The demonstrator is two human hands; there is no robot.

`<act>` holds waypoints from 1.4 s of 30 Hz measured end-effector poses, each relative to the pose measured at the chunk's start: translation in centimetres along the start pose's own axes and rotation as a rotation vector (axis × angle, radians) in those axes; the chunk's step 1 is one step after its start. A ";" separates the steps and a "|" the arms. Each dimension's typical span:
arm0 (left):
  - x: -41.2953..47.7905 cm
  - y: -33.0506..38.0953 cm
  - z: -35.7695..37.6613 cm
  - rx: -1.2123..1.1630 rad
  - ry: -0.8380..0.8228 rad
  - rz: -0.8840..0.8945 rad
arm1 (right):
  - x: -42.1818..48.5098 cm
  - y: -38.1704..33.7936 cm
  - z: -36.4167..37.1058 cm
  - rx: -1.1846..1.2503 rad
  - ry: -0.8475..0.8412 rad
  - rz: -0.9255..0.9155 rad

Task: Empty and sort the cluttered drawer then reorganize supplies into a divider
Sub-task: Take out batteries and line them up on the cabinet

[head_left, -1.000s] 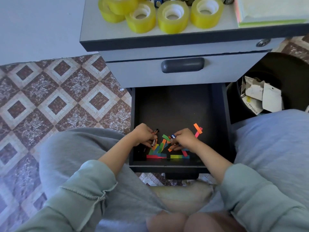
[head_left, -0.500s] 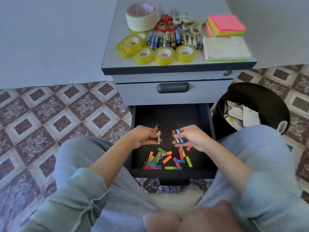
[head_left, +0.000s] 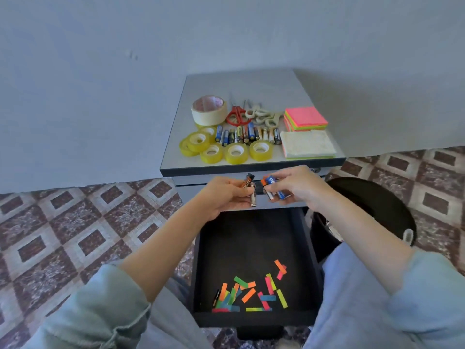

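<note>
The left hand (head_left: 224,195) grips 2 batteries (head_left: 253,197); the right hand (head_left: 297,187) grips several more, both above the open drawer (head_left: 251,238). Set them parallel against the battery row (head_left: 247,136) on the tabletop (head_left: 239,84), clear of the tape rolls (head_left: 236,152). Release each one low so none rolls.

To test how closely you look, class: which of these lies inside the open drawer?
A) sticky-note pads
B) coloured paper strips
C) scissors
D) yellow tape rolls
B: the coloured paper strips lie scattered on the dark floor of the drawer, while the other three sit up on the cabinet top.
</note>
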State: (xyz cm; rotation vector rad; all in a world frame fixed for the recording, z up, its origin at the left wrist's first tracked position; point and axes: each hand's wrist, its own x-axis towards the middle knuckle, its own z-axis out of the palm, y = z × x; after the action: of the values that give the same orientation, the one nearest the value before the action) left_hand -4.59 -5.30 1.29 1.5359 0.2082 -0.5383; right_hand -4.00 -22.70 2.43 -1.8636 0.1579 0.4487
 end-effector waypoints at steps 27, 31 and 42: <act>11.1 13.3 -3.4 0.870 0.325 0.022 | 12.4 -9.9 -2.3 -0.167 0.243 -0.013; 11.6 13.1 -3.4 0.859 0.343 0.036 | 12.6 -9.9 -1.9 -0.225 0.214 -0.011; 10.4 12.5 -2.8 1.068 0.455 0.137 | 11.7 -10.1 -2.0 -0.400 0.276 -0.037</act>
State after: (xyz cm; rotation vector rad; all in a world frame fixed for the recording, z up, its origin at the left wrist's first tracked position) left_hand 10.72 -5.35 7.56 2.6908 0.1625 -0.1547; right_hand 10.47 -19.87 7.45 -2.3150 0.2311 0.2029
